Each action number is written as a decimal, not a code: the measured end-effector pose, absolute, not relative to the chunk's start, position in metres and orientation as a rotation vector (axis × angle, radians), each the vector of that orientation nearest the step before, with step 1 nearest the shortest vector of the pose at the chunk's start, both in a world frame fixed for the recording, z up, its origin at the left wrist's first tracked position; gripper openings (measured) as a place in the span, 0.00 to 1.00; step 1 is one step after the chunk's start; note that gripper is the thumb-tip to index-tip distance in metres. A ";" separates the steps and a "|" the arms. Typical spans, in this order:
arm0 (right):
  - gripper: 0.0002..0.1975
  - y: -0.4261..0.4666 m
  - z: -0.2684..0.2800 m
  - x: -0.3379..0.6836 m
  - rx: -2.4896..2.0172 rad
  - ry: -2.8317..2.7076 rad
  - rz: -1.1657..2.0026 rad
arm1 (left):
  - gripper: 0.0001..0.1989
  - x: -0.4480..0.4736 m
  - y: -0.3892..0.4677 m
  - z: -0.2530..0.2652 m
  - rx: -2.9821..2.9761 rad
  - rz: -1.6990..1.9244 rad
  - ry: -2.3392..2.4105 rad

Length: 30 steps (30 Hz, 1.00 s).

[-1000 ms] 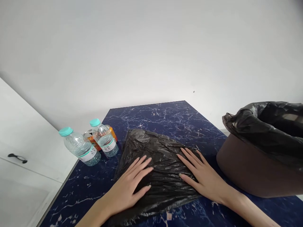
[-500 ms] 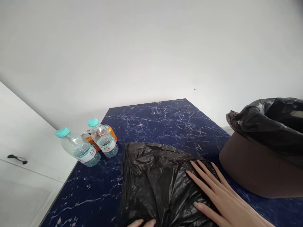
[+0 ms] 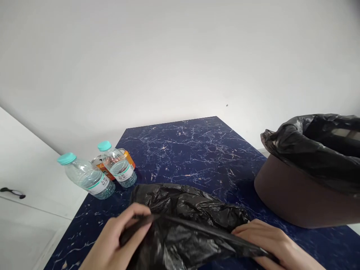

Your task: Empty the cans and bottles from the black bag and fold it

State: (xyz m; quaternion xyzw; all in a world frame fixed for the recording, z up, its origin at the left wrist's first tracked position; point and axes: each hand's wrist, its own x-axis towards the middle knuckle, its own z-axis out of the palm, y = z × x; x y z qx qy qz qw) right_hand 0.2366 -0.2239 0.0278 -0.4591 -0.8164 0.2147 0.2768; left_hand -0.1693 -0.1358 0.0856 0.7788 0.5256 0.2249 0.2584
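A crumpled black plastic bag (image 3: 194, 240) lies over the near part of the dark blue table, its near edge lifted into a taut fold. My left hand (image 3: 120, 240) pinches that fold on the left, thumb below and fingers above. On the right, my right hand (image 3: 264, 240) is closed on the bag's other side, fingers curled with the plastic between them. Farther right stands a brown trash bin (image 3: 298, 191), its rim covered by a black liner (image 3: 303, 150).
Two clear water bottles with turquoise caps, one (image 3: 87, 178) and another (image 3: 118, 165), stand at the table's left edge. Orange cans (image 3: 129, 158) are partly hidden behind them. The marbled blue table (image 3: 180, 146) meets a white wall. A white cabinet with a black handle (image 3: 12, 193) is at left.
My left hand has come up into view gripping the bag's edge. My right hand, spread flat on the bag before, has closed on it. The near edge is now lifted and folded.
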 end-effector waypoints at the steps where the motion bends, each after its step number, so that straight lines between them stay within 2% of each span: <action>1: 0.14 -0.223 0.025 0.237 -1.324 -2.094 0.643 | 0.18 -0.166 -0.124 0.093 2.062 0.555 1.471; 5: 0.16 -0.215 0.013 0.230 -1.600 -1.774 0.807 | 0.26 -0.153 -0.092 0.114 2.275 0.697 1.725; 8: 0.18 -0.202 0.010 0.224 -1.639 -1.645 0.816 | 0.24 -0.133 -0.101 0.122 2.601 1.018 1.688; 10: 0.20 -0.194 0.010 0.221 -1.662 -1.609 0.835 | 0.20 -0.112 -0.118 0.119 2.732 1.094 1.420; 12: 0.22 -0.188 0.010 0.220 -1.688 -1.629 0.872 | 0.22 -0.091 -0.132 0.106 2.854 0.843 0.954; 14: 0.23 -0.184 0.010 0.219 -1.721 -1.681 0.875 | 0.24 -0.075 -0.136 0.089 2.898 0.514 0.688; 16: 0.21 -0.183 0.010 0.218 -1.770 -1.728 0.776 | 0.28 -0.067 -0.130 0.072 2.839 0.229 0.650; 18: 0.18 -0.184 0.013 0.211 -1.814 -1.748 0.501 | 0.31 -0.064 -0.120 0.062 2.740 0.051 0.749; 21: 0.19 -0.187 0.024 0.188 -1.709 -1.786 -0.076 | 0.32 -0.061 -0.109 0.057 2.662 -0.008 0.859; 23: 0.20 -0.185 0.030 0.166 -1.564 -1.888 -0.297 | 0.30 -0.059 -0.106 0.056 2.671 0.055 0.866; 27: 0.27 -0.171 0.015 0.135 -1.446 -2.157 -0.388 | 0.22 -0.064 -0.095 0.045 2.759 0.279 0.897; 30: 0.31 -0.154 -0.014 0.134 -1.528 -2.232 -0.252 | 0.25 -0.084 -0.081 0.031 2.805 0.296 0.972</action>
